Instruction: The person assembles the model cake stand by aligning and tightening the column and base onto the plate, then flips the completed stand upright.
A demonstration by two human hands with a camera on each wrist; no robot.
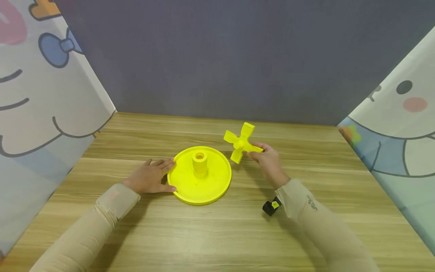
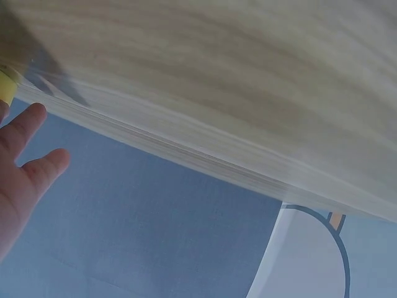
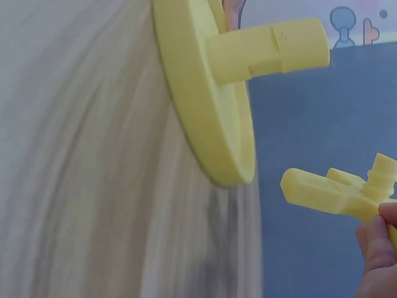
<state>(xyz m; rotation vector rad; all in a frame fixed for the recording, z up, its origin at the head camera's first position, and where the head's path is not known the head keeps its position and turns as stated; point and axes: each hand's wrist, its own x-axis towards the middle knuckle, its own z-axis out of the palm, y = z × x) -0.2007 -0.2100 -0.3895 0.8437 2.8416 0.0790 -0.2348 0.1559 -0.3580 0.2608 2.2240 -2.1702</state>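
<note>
On the table lies a round yellow plate-like base [image 1: 216, 185] with a low rim; a hollow post [image 1: 200, 166] stands upright from it. My left hand [image 1: 149, 177] rests at the base's left edge, fingers spread and touching the rim. In the left wrist view only part of that hand [image 2: 25, 167] shows, near a sliver of yellow [image 2: 7, 88]. Off to the right, my right hand [image 1: 270, 164] pinches one arm of a yellow four-armed cross piece [image 1: 240, 143], held above the table. A ridged stub [image 3: 381, 177] projects from this cross piece in the right wrist view.
The wooden table [image 1: 190, 241] ends at a dark grey panel [image 1: 217, 60] behind. Cartoon-printed sheets [image 1: 51, 98] hang at both sides. A small black object with a yellow mark [image 1: 270, 207] sits beside the right cuff.
</note>
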